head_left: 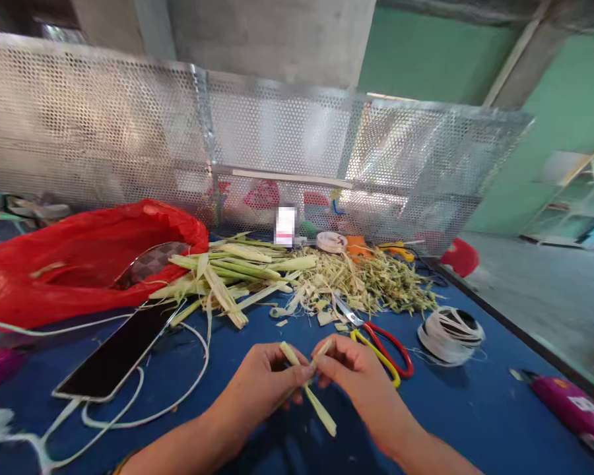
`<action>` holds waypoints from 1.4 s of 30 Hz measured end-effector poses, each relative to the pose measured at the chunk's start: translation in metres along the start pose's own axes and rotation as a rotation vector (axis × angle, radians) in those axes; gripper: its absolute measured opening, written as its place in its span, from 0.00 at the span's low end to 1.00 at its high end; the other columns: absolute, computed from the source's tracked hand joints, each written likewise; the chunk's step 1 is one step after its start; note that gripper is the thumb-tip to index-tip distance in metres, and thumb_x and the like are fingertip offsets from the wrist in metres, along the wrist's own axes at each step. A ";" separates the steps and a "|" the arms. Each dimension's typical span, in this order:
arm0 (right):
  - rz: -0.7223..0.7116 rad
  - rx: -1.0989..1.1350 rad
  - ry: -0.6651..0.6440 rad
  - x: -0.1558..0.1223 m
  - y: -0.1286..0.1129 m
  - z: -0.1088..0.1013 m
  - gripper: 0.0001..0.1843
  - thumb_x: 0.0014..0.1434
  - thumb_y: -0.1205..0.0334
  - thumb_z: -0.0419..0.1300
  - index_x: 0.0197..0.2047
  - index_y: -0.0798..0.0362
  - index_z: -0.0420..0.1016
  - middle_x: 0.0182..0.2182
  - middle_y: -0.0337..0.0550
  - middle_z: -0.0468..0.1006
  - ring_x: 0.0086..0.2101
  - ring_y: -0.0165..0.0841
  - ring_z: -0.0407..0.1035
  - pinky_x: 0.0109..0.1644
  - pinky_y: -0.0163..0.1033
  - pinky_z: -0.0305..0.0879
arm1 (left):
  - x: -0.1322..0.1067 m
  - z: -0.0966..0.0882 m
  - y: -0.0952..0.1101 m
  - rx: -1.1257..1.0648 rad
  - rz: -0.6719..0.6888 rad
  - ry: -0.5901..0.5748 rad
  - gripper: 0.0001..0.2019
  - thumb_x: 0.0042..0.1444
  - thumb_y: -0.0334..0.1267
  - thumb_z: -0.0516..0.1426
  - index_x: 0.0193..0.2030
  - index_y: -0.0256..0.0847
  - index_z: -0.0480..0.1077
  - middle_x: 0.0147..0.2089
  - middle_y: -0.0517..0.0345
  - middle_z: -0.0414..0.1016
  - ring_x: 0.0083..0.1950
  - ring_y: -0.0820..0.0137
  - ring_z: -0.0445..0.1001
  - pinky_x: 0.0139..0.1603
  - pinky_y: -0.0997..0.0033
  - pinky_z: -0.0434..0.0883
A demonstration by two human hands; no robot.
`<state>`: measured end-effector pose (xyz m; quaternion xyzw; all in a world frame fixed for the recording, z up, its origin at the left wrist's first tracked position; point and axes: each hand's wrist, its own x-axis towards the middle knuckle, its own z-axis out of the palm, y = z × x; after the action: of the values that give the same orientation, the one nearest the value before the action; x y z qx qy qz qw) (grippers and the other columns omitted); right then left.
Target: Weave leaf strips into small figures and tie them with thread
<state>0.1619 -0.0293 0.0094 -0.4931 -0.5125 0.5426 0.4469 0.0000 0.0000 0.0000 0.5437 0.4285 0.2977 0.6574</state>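
The pale green strip [321, 412] sits between my two hands, above the blue tabletop [455, 422], its lower end angled down and to the right. My left hand [260, 382] pinches the strip between thumb and fingers. My right hand [354, 373] pinches a narrow pale piece [323, 349] at the crossing point; whether this is a separate strip, I cannot tell. The fingertips of both hands meet there.

Just beyond my right hand lie the scissors [370, 330], with one red and one yellow handle. Right of these stands a roll of white cord [438, 338]. Ahead, a bundle of green stalks [242, 269] adjoins a heap of dry trimmings [393, 284]. To the left, a phone [121, 353] with a white cable attached lies before an open red bag [44, 244]. A perforated metal panel [277, 119] stands behind.
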 end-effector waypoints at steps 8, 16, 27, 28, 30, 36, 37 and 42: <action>0.021 -0.050 0.000 -0.001 -0.001 0.002 0.06 0.53 0.62 0.61 0.30 0.55 0.71 0.24 0.36 0.71 0.27 0.28 0.66 0.34 0.32 0.62 | -0.003 0.001 0.002 -0.090 -0.002 0.114 0.10 0.42 0.41 0.62 0.25 0.35 0.70 0.18 0.63 0.66 0.19 0.77 0.64 0.22 0.75 0.65; -0.575 -0.586 -0.001 -0.002 0.009 -0.006 0.13 0.59 0.72 0.53 0.43 0.51 0.75 0.37 0.43 0.74 0.36 0.31 0.69 0.39 0.35 0.65 | -0.004 0.002 0.003 -0.078 -0.057 0.081 0.09 0.41 0.40 0.62 0.25 0.35 0.70 0.17 0.64 0.65 0.17 0.76 0.63 0.22 0.74 0.64; -0.829 -0.997 -0.049 -0.006 0.004 -0.012 0.11 0.63 0.69 0.52 0.43 0.53 0.74 0.32 0.43 0.72 0.31 0.31 0.65 0.33 0.35 0.61 | -0.006 -0.001 0.000 -0.009 -0.111 -0.120 0.13 0.44 0.45 0.63 0.27 0.35 0.74 0.19 0.62 0.66 0.21 0.76 0.64 0.23 0.77 0.62; -0.822 -1.027 -0.068 -0.006 0.004 -0.013 0.11 0.63 0.69 0.53 0.45 0.52 0.74 0.32 0.43 0.72 0.31 0.31 0.65 0.33 0.35 0.60 | -0.007 -0.001 0.002 -0.014 -0.122 -0.113 0.13 0.44 0.44 0.63 0.27 0.34 0.74 0.20 0.61 0.67 0.21 0.77 0.64 0.23 0.77 0.63; -0.784 -1.068 -0.104 -0.005 0.004 -0.014 0.11 0.63 0.68 0.53 0.46 0.50 0.73 0.33 0.42 0.72 0.31 0.30 0.65 0.33 0.35 0.59 | -0.009 -0.001 0.005 -0.038 -0.135 -0.104 0.13 0.43 0.44 0.63 0.26 0.34 0.74 0.22 0.58 0.70 0.21 0.77 0.64 0.23 0.76 0.64; -0.708 -0.992 -0.152 -0.006 -0.001 -0.020 0.09 0.63 0.63 0.54 0.43 0.48 0.76 0.32 0.40 0.71 0.31 0.28 0.65 0.32 0.33 0.59 | -0.010 -0.003 0.010 -0.075 -0.146 -0.107 0.14 0.42 0.45 0.64 0.28 0.33 0.75 0.26 0.56 0.72 0.21 0.76 0.66 0.25 0.73 0.67; -0.707 -0.984 -0.158 -0.006 -0.002 -0.021 0.10 0.63 0.63 0.54 0.43 0.48 0.76 0.31 0.40 0.71 0.31 0.28 0.65 0.32 0.33 0.59 | -0.010 -0.004 0.010 -0.073 -0.143 -0.108 0.15 0.42 0.46 0.64 0.28 0.33 0.75 0.25 0.56 0.72 0.21 0.76 0.66 0.25 0.73 0.67; -0.801 -1.114 -0.133 -0.007 -0.006 -0.023 0.14 0.65 0.65 0.49 0.34 0.52 0.76 0.29 0.41 0.70 0.30 0.30 0.62 0.34 0.35 0.60 | -0.009 -0.005 0.008 -0.010 -0.160 -0.106 0.15 0.44 0.47 0.62 0.28 0.34 0.75 0.17 0.59 0.69 0.19 0.75 0.66 0.24 0.74 0.64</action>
<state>0.1854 -0.0326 0.0164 -0.3876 -0.8839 0.0205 0.2607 -0.0082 -0.0037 0.0099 0.5193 0.4337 0.2172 0.7036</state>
